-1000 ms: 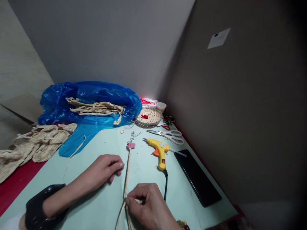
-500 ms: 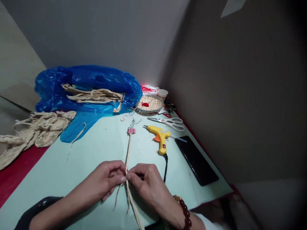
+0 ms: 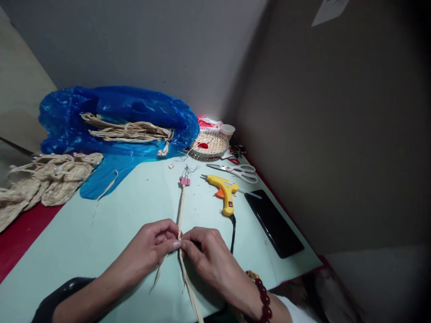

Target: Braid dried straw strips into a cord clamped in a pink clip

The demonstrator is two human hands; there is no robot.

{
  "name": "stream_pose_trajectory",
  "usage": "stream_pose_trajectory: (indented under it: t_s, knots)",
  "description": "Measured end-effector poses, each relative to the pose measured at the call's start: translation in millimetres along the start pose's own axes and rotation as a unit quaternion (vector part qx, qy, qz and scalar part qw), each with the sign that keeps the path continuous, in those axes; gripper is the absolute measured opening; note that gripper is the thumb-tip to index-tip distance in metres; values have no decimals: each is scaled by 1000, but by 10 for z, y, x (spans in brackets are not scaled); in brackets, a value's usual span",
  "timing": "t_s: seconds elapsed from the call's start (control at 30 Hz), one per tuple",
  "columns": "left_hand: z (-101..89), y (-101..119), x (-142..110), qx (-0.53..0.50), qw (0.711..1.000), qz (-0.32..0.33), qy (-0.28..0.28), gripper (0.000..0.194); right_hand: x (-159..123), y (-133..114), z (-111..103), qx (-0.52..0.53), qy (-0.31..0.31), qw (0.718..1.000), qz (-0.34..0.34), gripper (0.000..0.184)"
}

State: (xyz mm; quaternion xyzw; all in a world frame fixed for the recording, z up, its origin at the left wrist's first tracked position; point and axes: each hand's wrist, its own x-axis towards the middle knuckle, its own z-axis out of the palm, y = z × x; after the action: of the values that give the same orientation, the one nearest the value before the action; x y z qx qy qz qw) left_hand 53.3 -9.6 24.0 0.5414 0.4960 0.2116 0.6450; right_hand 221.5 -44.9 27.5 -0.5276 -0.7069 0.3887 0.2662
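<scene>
A thin braid of pale raffia (image 3: 181,208) runs up the pale green mat (image 3: 111,224) from my hands to a pink binder clip (image 3: 184,181) at its far end. My left hand (image 3: 153,246) pinches the braid's near end, fingers closed on it. My right hand (image 3: 207,253) meets it from the right and pinches the same spot. Loose raffia strands (image 3: 188,291) trail from the pinch toward me. A red bead bracelet (image 3: 261,298) is on my right wrist.
A yellow glue gun (image 3: 225,192) with its black cord lies right of the braid, beside a black phone (image 3: 273,223) and scissors (image 3: 237,172). A woven tray (image 3: 208,146) and cup (image 3: 227,130) sit behind. A blue plastic bag (image 3: 114,121) holds raffia; woven raffia pieces (image 3: 43,184) lie left.
My left hand came across from the mat and closed on the braid, meeting my right hand. Both hands now pinch it together; the view tilted down slightly.
</scene>
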Motion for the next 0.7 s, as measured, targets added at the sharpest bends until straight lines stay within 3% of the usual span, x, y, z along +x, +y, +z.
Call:
stream_pose_trajectory:
  t_s: [0.37,0.53,0.7]
  knots:
    - [-11,-72,-2,112,993,35,32,23,-26,-68,-35,-64,-2,998,-2,30]
    - [-7,-157,13,159,986,36,35,24,-55,-25,24,-174,-17,985,-14,23]
    - [37,-229,7,169,983,51,56,27,-16,50,183,-313,-10,950,-6,11]
